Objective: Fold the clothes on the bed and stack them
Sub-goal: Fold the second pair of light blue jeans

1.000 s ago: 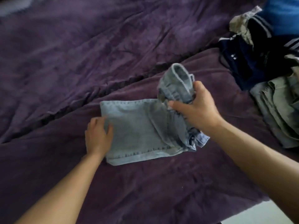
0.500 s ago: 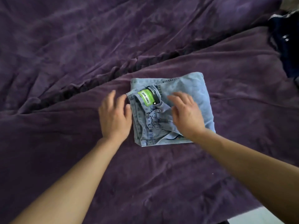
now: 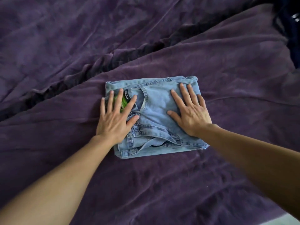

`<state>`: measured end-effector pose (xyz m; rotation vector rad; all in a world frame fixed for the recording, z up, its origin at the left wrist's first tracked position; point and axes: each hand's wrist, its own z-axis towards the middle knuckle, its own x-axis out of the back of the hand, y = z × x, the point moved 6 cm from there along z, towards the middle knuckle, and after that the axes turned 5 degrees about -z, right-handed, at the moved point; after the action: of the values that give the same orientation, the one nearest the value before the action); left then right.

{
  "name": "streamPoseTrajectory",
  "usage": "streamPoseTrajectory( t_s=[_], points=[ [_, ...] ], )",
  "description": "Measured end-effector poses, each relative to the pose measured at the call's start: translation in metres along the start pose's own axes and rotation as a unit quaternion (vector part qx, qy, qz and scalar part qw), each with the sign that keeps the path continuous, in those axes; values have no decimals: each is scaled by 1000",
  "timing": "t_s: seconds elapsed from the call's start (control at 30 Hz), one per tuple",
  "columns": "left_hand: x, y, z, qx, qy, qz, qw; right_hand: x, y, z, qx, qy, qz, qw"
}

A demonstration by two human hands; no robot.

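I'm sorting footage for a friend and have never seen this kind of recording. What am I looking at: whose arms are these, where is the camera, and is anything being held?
There is no machine here. A person wears a wide-angle camera on the head, looking forward and down, so the two bare arms reaching in from the bottom are the wearer's own. The surface is a bed under a wrinkled purple cover. In the middle lie folded light blue jeans, with a green label partly hidden under fingers. The left hand and right hand lie flat, fingers spread, on top of the jeans. Nothing is gripped; they appear to be pressing the fold flat. At the top right edge a dark garment peeks into view.
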<state>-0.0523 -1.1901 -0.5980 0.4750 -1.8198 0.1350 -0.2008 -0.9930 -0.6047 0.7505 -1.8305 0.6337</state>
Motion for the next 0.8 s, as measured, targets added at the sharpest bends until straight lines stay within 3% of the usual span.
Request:
streamPoseTrajectory(
  t_s=[0.1, 0.17, 0.23, 0.3, 0.4, 0.5, 0.67, 0.8],
  points=[
    [42, -6, 17, 19, 88, -38, 995, 42, 7, 10, 19, 90, 36, 995],
    [57, -11, 39, 41, 49, -56, 996, 66, 12, 33, 21, 133, 58, 989],
    [58, -12, 55, 67, -44, -74, 994, 69, 14, 59, 14, 37, 85, 996],
    [62, -8, 59, 84, -75, -50, 992, 62, 13, 72, 11, -68, 77, 995],
    [74, 8, 44, 108, -82, -45, 990, 68, 13, 64, 6, -87, 34, 996],
    [85, 25, 18, 117, -84, -56, 988, 84, 15, 29, 12, -38, 31, 999],
    [113, 64, -28, 53, -9, -34, 998, 111, 26, -63, 10, 86, 69, 994],
    [136, 105, -73, 17, 27, -30, 999, 127, 35, -142, -28, 117, 91, 988]
  ],
)
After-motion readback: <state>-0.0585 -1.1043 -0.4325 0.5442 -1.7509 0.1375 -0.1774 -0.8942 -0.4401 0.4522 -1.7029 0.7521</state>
